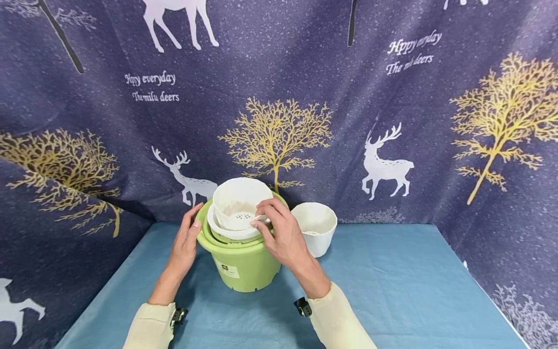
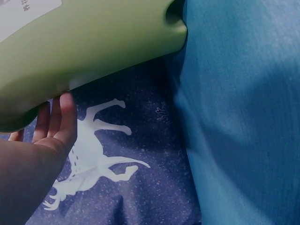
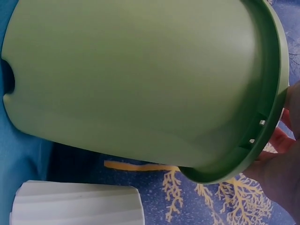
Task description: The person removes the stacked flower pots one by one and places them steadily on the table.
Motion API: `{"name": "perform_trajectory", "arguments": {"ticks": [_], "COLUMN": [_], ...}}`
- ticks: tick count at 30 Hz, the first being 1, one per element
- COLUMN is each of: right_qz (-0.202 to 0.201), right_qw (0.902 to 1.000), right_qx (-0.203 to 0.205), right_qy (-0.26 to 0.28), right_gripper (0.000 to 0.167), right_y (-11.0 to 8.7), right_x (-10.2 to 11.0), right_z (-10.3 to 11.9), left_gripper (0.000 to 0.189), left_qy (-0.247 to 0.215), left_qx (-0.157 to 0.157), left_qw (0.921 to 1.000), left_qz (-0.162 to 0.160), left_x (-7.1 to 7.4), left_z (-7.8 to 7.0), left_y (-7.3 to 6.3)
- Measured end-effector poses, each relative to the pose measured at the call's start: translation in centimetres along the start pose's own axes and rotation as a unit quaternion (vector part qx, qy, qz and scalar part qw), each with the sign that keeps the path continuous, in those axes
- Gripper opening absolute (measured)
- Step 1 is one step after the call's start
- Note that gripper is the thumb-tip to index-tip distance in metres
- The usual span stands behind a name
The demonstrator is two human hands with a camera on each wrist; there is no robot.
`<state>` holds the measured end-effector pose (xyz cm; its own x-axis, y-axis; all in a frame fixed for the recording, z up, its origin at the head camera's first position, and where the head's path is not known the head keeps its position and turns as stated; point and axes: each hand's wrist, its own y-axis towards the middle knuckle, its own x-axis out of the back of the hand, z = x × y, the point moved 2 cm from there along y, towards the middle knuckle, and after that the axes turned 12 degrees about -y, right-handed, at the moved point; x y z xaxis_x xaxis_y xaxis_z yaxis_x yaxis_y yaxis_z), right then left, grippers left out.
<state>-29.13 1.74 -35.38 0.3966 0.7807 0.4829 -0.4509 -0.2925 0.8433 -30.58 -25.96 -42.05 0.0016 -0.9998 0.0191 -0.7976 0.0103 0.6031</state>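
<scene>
A large green flowerpot (image 1: pixel 248 269) with a white label stands upright on the blue cloth, smaller pots nested inside it. On top is a small white flowerpot (image 1: pixel 228 206) with drain holes in its base, tilted inside a wider white flowerpot (image 1: pixel 237 234). My right hand (image 1: pixel 283 235) pinches the small pot's right rim between thumb and fingers. At the green pot's left rim, my left hand (image 1: pixel 185 245) grips with thumb and fingers; in the left wrist view its fingers (image 2: pixel 68 110) reach up under the rim. The nested pots' lower parts are hidden.
Another white flowerpot (image 1: pixel 322 240) stands just right of the green one, close to my right forearm. Behind everything hangs a dark blue curtain (image 1: pixel 279 68) printed with deer and trees. The blue cloth (image 1: pixel 392 286) covers the table.
</scene>
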Motion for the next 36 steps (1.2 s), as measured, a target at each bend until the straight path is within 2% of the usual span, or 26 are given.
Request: {"name": "perform_trajectory", "arguments": {"ticks": [13,36], "right_qz": [-0.026,-0.072], "right_qw": [0.9996,0.9965], "right_qx": [0.012,0.033], "right_qy": [-0.001,0.029], "right_gripper": [0.01,0.012], "right_y": [0.09,0.56], "right_x": [0.15,0.8], "right_z": [0.15,0.78], "left_gripper": [0.049,0.048], "left_qy": [0.008,-0.001], "left_qx": [0.002,-0.002], "left_qw": [1.0,1.0], "left_qz": [0.002,0.002], "left_x": [-0.05,0.06], "left_z": [0.04,0.08], "left_y": [-0.02,-0.08]}}
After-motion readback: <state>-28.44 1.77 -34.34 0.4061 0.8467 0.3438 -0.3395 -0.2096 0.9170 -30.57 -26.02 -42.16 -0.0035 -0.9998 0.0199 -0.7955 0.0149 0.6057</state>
